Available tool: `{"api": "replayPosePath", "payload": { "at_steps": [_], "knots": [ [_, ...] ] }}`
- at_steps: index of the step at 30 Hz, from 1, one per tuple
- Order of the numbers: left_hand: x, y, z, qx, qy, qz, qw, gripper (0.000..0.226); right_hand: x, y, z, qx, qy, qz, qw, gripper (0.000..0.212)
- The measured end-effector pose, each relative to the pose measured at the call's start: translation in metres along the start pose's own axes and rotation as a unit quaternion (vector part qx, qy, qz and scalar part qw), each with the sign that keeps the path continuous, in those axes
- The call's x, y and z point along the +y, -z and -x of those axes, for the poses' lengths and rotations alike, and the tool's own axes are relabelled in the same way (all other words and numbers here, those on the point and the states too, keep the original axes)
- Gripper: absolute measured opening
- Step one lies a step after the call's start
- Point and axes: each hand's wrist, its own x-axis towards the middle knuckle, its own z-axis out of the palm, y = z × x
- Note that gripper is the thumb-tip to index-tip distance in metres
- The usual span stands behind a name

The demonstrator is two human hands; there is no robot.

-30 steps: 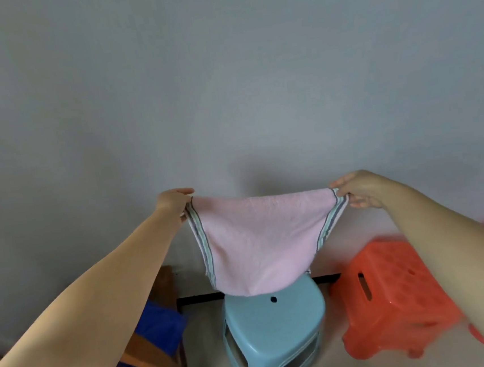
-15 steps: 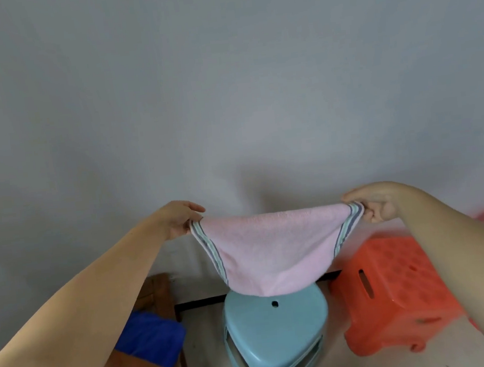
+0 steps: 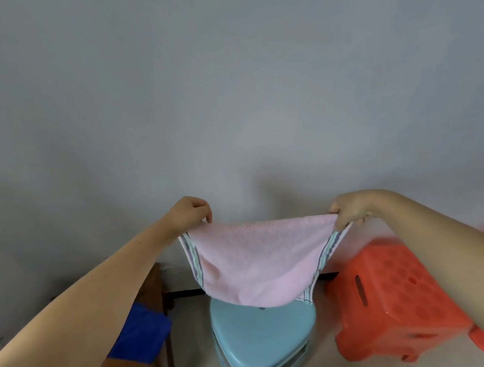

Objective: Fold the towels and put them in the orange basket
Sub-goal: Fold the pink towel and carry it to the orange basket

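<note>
The left hand (image 3: 192,213) and right hand (image 3: 351,209) each pinch a top corner of the pink towel (image 3: 257,261), doubled over and hanging above the blue stool (image 3: 264,341). Further folding likely remains; the orange basket (image 3: 393,296) waits alongside.

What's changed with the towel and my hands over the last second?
Little. Both hands have sunk slightly, and the pink towel sags lower, its bottom fold now at the blue stool. The left hand and right hand still pinch its top corners. The orange stool and the wooden chair have stayed put.
</note>
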Motion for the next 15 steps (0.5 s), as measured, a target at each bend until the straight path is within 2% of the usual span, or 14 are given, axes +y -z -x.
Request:
{"api": "replayPosePath", "payload": {
  "at_steps": [2, 4, 6, 7, 9, 11, 13, 15],
  "knots": [
    [0.004, -0.005, 0.000, -0.075, -0.019, -0.091, 0.993, 0.033, 0.012, 0.003, -0.008, 0.037, 0.010, -0.034, 0.999, 0.018],
    [0.001, -0.009, -0.001, -0.142, -0.018, -0.239, 0.960, 0.036, 0.028, 0.004, -0.014, 0.077, 0.022, -0.109, 0.991, 0.022],
    [-0.005, -0.015, -0.002, -0.155, -0.033, -0.356, 0.921, 0.034, 0.040, 0.003, -0.019, 0.111, 0.032, -0.204, 0.972, 0.017],
    [-0.007, -0.018, -0.004, -0.147, -0.035, -0.373, 0.915, 0.030, 0.044, 0.003, -0.021, 0.123, 0.034, -0.240, 0.962, 0.016],
    [-0.013, -0.021, -0.011, -0.116, -0.028, -0.355, 0.927, 0.026, 0.049, 0.002, -0.027, 0.152, 0.030, -0.281, 0.947, 0.015],
    [-0.022, -0.018, -0.019, -0.071, -0.005, -0.311, 0.948, 0.033, 0.051, 0.001, -0.032, 0.192, 0.025, -0.325, 0.926, 0.013],
    [-0.033, -0.010, -0.025, -0.017, 0.016, -0.250, 0.968, 0.042, 0.053, 0.000, -0.037, 0.223, 0.020, -0.400, 0.889, 0.014],
    [-0.044, -0.008, -0.029, 0.043, 0.034, -0.159, 0.986, 0.041, 0.053, 0.000, -0.043, 0.223, 0.023, -0.492, 0.841, 0.015]
  ]
}}
